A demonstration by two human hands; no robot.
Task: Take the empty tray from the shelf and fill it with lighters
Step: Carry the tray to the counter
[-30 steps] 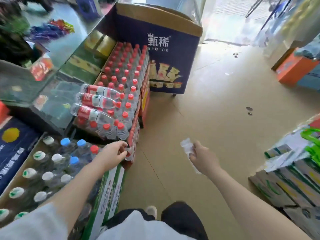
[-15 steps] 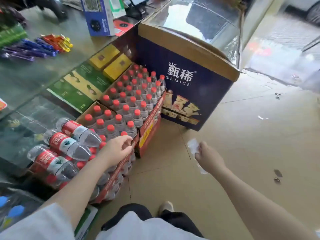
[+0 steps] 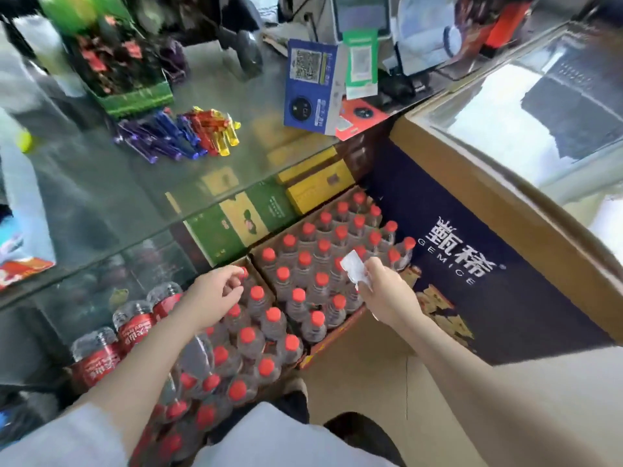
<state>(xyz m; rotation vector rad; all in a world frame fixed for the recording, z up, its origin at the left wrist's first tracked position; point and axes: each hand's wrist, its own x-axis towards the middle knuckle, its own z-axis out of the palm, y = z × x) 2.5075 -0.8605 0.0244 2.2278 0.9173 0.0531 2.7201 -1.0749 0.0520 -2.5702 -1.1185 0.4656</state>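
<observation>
Since the earlier frame the view has swung up from the floor onto the glass bench [image 3: 101, 197], and both hands have come over the crates of red-capped water bottles [image 3: 323, 264] standing against it. Left hand [image 3: 215, 298] hangs above the bottle caps with its fingers loosely curled, its grip holding nothing. Right hand [image 3: 387, 294] pinches a small white, crumpled scrap [image 3: 352, 269] between thumb and fingers, its grip closed on it. A pile of lighters [image 3: 182, 136], purple, blue, red and yellow, lies loose on the bench top, well beyond both hands. Just behind them sits a green display box [image 3: 135, 99], and to their right a blue box with a QR code [image 3: 312, 92]. On the right stands a dark blue freezer [image 3: 488, 264] marked GEMICE.
</observation>
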